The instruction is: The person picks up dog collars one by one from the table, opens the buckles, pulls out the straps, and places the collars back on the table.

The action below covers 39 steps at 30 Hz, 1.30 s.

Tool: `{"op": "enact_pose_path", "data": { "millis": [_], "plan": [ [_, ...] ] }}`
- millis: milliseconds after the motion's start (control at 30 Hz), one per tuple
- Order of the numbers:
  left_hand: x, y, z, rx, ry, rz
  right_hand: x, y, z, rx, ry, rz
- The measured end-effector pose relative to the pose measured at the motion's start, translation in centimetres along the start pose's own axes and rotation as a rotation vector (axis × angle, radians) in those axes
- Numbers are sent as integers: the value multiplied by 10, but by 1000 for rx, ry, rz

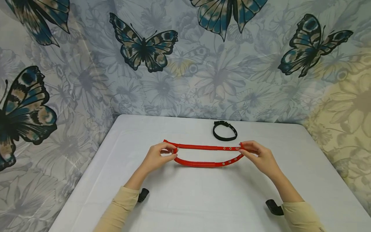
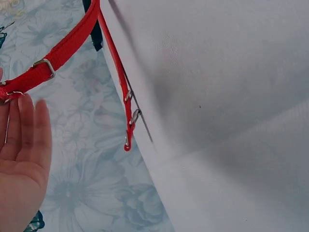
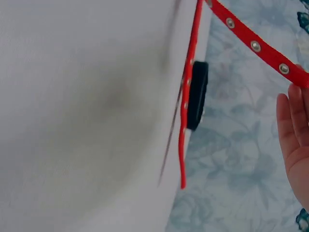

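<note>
A red collar (image 1: pixel 200 163) sags between the two hands in the head view. My left hand (image 1: pixel 156 157) pinches its buckle end, where a metal buckle (image 2: pixel 46 69) shows in the left wrist view. The other end, with metal-ringed holes (image 3: pixel 255 46), is pinched by my right hand (image 1: pixel 261 158). Just behind it, a second red collar (image 1: pixel 200 147) lies stretched out on the white table. Its own buckle end (image 2: pixel 129 116) appears in the left wrist view. The thumbs are hidden in both wrist views.
A black collar (image 1: pixel 224 139), fastened into a loop, lies on the white table (image 1: pixel 185 199) near the back edge. Behind the table hangs a butterfly-patterned cloth (image 1: pixel 185 90). Black wrist devices (image 1: pixel 143 195) stick out by the sleeves.
</note>
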<state>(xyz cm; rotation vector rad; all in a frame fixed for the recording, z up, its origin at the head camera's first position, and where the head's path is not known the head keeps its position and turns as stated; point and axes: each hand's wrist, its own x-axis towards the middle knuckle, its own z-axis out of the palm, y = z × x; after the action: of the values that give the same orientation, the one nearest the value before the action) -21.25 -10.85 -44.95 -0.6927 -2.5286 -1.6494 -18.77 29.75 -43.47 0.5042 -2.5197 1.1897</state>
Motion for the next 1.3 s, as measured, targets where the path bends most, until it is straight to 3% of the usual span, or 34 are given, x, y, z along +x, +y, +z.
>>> {"op": "enact_pose_path", "data": {
  "millis": [233,367,533,867,1133,1300],
  "plan": [
    [5,-4,-2,-55,-6,-73,-6,21,-16,38,78,68],
    [7,-11,-1,-43,-21,-106,-10,28,-19,37,84,88],
    [8,-20,-1,12,-24,-98,-14,35,-20,-2,69,123],
    [6,-28,-3,226,-59,7,-17,50,-22,-204,-29,149],
    [2,-26,-3,509,-27,-1,-18,56,-19,-333,-132,132],
    [-2,-26,-4,643,-8,107,-20,53,-17,-405,-247,222]
  ]
}}
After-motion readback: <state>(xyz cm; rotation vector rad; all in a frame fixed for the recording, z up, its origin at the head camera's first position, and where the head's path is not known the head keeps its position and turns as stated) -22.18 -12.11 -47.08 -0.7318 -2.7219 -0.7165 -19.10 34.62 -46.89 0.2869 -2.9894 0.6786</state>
